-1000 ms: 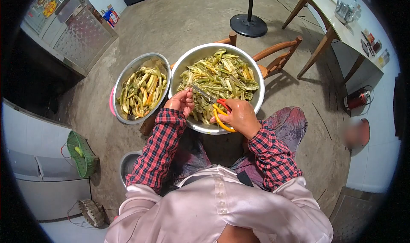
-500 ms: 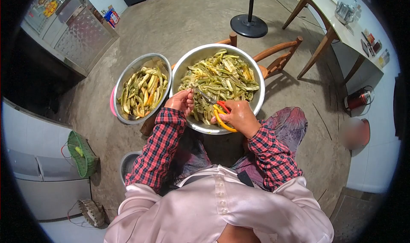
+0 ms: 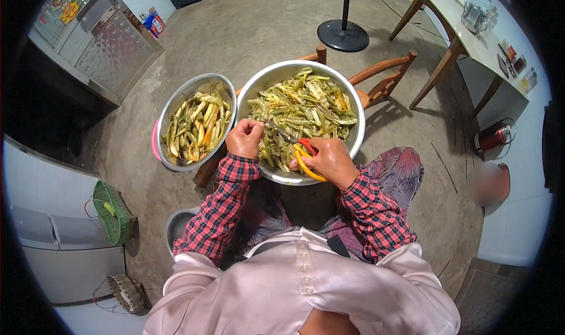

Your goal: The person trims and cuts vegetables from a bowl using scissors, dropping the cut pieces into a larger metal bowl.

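Note:
In the head view my right hand (image 3: 332, 161) grips scissors (image 3: 303, 152) with red and yellow handles, their blades pointing up and left over the large metal basin (image 3: 360, 126). Cut green and yellowish strips, which look like peppers (image 3: 318, 102), fill much of that basin. My left hand (image 3: 245, 139) is over the basin's left rim, back upward, with the fingers curled together near the scissor tips; whatever they hold is hidden. Left of it stands a smaller metal basin (image 3: 166, 114) with longer, larger green and yellow pieces (image 3: 200, 126).
A wooden chair (image 3: 382, 79) stands behind the large basin. Farther off are a black round stand base (image 3: 343, 36) and a table (image 3: 447, 11) at the right. A green basket (image 3: 112, 214) is at the left, and a grey bowl (image 3: 175, 226) sits low beside my left sleeve.
My left hand has turned from showing its fingers to back upward and shifted slightly up and left. My right hand and the scissors stay nearly in place.

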`<state>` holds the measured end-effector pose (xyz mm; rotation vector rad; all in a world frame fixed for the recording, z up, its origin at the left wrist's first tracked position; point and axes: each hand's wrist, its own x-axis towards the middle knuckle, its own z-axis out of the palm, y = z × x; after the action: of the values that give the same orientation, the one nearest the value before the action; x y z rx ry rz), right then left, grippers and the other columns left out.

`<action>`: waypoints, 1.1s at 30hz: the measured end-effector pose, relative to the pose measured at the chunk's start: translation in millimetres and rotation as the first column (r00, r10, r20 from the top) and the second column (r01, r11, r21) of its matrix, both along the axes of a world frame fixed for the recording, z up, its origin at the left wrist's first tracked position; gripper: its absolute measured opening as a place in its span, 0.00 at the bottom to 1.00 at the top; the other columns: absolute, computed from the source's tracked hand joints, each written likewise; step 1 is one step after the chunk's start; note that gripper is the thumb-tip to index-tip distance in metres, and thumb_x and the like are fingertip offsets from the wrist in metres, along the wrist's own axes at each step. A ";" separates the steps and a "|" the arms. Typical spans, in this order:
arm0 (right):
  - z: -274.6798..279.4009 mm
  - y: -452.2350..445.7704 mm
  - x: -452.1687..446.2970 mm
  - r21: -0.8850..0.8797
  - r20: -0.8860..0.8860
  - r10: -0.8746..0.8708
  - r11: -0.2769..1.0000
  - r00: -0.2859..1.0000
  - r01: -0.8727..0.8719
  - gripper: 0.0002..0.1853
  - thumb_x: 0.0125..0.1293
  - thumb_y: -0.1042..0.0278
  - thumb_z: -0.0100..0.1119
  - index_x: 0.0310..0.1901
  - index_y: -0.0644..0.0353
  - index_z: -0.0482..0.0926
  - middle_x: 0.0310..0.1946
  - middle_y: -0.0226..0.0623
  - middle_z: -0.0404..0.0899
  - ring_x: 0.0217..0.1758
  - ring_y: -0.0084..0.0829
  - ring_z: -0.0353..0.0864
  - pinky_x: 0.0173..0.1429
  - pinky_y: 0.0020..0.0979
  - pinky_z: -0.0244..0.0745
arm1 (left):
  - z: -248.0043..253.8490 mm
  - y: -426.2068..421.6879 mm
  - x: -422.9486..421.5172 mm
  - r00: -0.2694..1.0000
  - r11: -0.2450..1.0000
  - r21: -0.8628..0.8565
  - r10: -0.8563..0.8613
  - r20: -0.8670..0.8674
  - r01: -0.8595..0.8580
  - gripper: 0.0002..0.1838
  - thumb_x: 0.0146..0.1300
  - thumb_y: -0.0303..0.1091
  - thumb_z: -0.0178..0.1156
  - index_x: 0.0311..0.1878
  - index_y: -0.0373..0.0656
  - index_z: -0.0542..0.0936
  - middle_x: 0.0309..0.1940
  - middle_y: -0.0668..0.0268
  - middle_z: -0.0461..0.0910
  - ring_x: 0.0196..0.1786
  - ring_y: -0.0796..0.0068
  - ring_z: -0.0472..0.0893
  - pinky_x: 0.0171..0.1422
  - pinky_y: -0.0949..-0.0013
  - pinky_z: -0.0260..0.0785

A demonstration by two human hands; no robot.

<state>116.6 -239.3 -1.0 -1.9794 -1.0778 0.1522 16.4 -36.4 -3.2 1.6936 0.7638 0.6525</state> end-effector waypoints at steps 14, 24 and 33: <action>-2.6 -0.4 -1.1 0.040 0.011 0.004 0.999 1.000 -0.004 0.27 0.46 0.43 0.74 0.28 0.64 0.82 0.20 0.50 0.78 0.25 0.49 0.81 0.31 0.41 0.76 | 12.5 -14.8 0.7 0.992 0.748 0.662 0.110 -0.054 -0.047 0.05 0.58 0.30 0.65 0.31 0.38 0.81 0.22 0.62 0.80 0.24 0.75 0.80 0.31 0.71 0.71; 10.6 -2.0 -4.0 -0.059 0.067 -0.024 0.998 0.997 0.028 0.29 0.44 0.40 0.74 0.29 0.64 0.82 0.20 0.51 0.78 0.27 0.49 0.82 0.32 0.42 0.76 | 20.3 -16.9 -1.1 0.997 0.338 0.941 0.073 -0.032 0.005 0.05 0.53 0.27 0.66 0.30 0.41 0.78 0.26 0.58 0.79 0.31 0.57 0.79 0.36 0.61 0.72; 6.3 -0.7 -6.0 0.042 -0.047 -0.005 0.999 0.999 0.007 0.28 0.44 0.42 0.76 0.30 0.64 0.83 0.22 0.49 0.79 0.27 0.50 0.81 0.32 0.42 0.76 | 16.3 -21.6 3.2 0.996 0.531 0.846 0.091 -0.010 -0.040 0.05 0.54 0.28 0.65 0.27 0.41 0.78 0.22 0.60 0.79 0.27 0.59 0.80 0.33 0.61 0.72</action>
<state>110.6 -240.0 5.3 -1.9322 -1.0365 0.1705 19.6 -58.1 13.1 2.5981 0.5577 1.1675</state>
